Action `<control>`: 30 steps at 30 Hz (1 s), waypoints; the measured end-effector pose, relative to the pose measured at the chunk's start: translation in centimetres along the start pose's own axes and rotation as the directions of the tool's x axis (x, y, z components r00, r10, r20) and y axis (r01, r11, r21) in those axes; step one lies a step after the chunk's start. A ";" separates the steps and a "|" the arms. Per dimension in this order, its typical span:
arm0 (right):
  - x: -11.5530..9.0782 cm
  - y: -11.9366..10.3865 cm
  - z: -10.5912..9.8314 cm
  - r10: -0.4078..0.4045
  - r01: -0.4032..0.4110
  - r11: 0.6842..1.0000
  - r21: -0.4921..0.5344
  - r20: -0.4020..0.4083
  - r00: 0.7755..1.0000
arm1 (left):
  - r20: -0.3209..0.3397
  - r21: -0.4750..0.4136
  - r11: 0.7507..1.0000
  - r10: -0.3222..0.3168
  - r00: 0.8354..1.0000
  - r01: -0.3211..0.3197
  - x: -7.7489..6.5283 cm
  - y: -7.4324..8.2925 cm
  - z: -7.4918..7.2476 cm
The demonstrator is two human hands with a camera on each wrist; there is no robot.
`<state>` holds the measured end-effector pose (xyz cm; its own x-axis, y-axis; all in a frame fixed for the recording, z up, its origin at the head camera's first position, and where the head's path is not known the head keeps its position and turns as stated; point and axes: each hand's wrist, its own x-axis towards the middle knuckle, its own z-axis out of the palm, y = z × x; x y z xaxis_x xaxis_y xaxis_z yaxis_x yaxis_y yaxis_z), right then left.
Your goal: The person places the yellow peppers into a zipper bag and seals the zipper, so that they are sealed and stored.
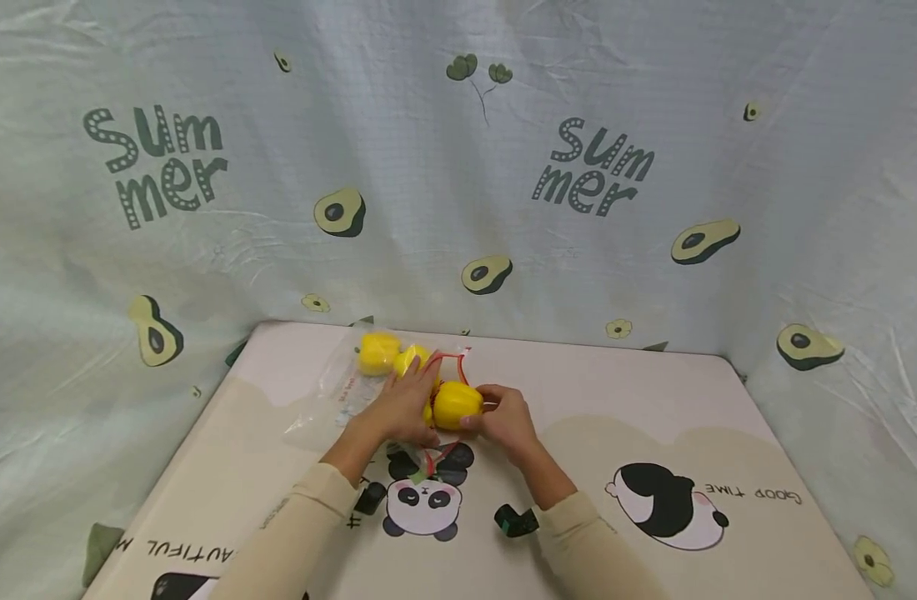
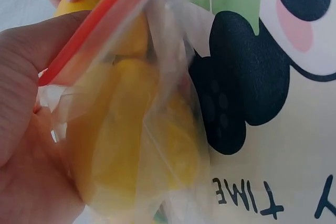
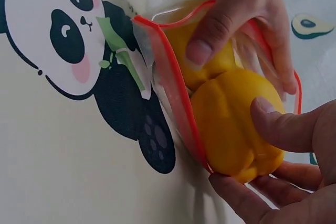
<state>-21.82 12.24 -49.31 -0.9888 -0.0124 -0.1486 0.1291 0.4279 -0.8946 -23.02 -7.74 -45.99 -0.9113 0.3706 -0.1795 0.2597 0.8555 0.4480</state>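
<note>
Gripping a yellow pepper (image 1: 457,403) with the right hand (image 1: 508,418), thumb on top and fingers curled beneath, at the mouth of a clear zip bag (image 3: 173,85) with a red-orange seal strip. The pepper sits partly inside the opening; the right wrist view shows the strip running along its left side and round behind it. A second yellow pepper (image 3: 202,51) lies deeper in the bag, touching the first. The left hand (image 1: 404,408) pinches the bag's rim, thumb pressed on that inner pepper through the opening, fingers along the far edge of the seal. Hands are close together, both clamped, on opposite sides of the bag mouth.

All this is near the middle of the table mat (image 1: 653,400), just at 12 o'clock of the printed panda (image 1: 423,502). At 11 o'clock from the hands, another clear bag (image 1: 346,387) lies flat with two more yellow peppers (image 1: 378,352) at its far end, close to the mat's back edge.

Open mat from 1 to 5 o'clock out to the right edge, and at 8 o'clock towards the left edge. The avocado-print cloth (image 1: 458,183) walls in the back and both sides.
</note>
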 end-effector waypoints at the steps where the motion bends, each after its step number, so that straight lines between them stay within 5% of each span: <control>1: -0.1 0.0 0.1 -0.002 0.002 1.000 0.005 0.003 1.000 | -0.003 -0.004 1.000 0.002 1.000 -0.002 0.0 0.0 0.0; 11: -1.1 -1.5 1.7 0.074 -0.068 0.995 0.073 -0.083 0.994 | -0.030 0.002 1.000 0.011 0.999 -0.011 -0.2 0.3 -0.1; 18: -1.2 -2.5 4.2 0.229 -0.162 0.907 0.388 -0.134 0.964 | -0.022 -0.015 1.000 0.016 1.000 -0.017 -0.5 0.3 -0.3; 24: -1.5 -1.6 5.9 0.100 -0.008 0.948 0.318 -0.274 0.956 | -0.020 -0.032 0.999 0.013 1.000 -0.014 -0.6 0.1 -0.5; 30: -1.9 -0.6 6.0 -0.066 0.110 0.979 0.171 -0.245 0.967 | -0.025 -0.031 0.999 0.012 1.000 -0.013 -0.8 -0.5 -1.0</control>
<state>-19.53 6.57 -51.03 -0.9833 0.1812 0.0183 0.0305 0.2628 -0.9644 -22.67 -8.79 -45.20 -0.9157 0.3720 -0.1519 0.2618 0.8390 0.4770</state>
